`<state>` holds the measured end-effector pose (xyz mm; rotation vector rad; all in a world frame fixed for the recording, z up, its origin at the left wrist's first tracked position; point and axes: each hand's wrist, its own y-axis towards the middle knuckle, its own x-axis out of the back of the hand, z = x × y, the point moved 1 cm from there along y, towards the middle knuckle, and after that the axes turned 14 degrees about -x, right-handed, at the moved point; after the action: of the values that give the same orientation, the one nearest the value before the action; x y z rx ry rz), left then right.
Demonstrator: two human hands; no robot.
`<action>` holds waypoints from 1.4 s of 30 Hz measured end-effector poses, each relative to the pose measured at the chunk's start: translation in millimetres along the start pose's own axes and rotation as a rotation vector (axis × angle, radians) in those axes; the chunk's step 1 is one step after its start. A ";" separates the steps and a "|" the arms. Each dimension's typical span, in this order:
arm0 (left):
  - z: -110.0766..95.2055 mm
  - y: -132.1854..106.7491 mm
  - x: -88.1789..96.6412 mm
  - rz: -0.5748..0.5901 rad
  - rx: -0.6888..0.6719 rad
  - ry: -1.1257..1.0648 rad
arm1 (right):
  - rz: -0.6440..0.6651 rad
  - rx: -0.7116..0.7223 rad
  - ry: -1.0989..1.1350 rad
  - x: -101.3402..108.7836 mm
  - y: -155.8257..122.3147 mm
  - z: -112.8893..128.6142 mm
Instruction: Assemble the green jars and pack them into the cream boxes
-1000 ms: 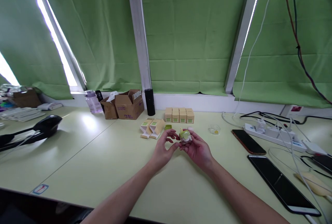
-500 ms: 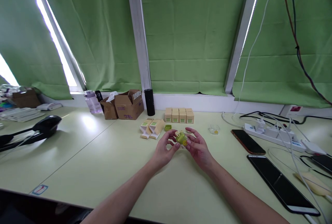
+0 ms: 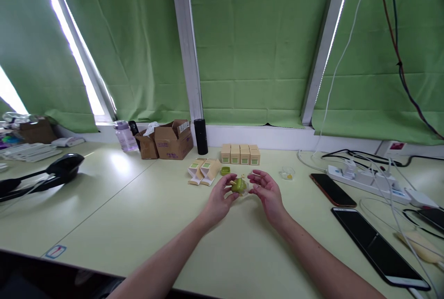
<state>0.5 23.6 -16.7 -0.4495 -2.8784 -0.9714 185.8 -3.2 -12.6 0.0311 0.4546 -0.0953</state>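
Observation:
My left hand [image 3: 219, 200] has its thumb and fingers closed on a small, rounded green trinket [image 3: 238, 185] with pale bits on top. A clear plastic piece [image 3: 246, 191] shows at the trinket's right side; whether it is attached I cannot tell. Just right of it, my right hand [image 3: 270, 197] is held with fingers apart and curved, seemingly holding nothing. Behind the left fingers lies a small green open container [image 3: 225, 170]. Two opened cardboard boxes [image 3: 210, 171] with green labels lie to its left, and several closed small boxes [image 3: 240, 155] stand in a row behind.
A clear plastic cup-like piece [image 3: 287, 173] sits to the right. Beyond it are two phones [image 3: 333, 190] and a white power strip [image 3: 364, 180] with tangled cables. Brown cartons [image 3: 173, 140], a black cylinder [image 3: 200, 137] and a purple bottle [image 3: 125, 136] stand at the back left.
The green trinket has turned in the left hand, so its yellow part no longer faces me. My right fingers have moved off it, slightly to the right.

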 end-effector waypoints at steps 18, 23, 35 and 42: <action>13.3 -12.6 4.9 0.145 -0.134 0.496 | -0.169 -0.003 -0.063 7.0 8.3 -5.7; 4.9 -10.8 5.5 0.145 -0.117 0.531 | -0.152 0.008 -0.070 8.3 8.5 -6.4; 16.0 18.4 37.4 -0.198 0.276 0.876 | -0.138 0.031 -0.111 6.5 7.0 -9.3; 29.4 20.5 43.4 -0.135 0.327 0.901 | -0.118 0.052 -0.146 7.0 7.9 -12.1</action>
<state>-34.1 67.8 -21.3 0.1837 -2.1688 -0.4929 187.5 4.7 -26.5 0.0481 0.3082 -0.2237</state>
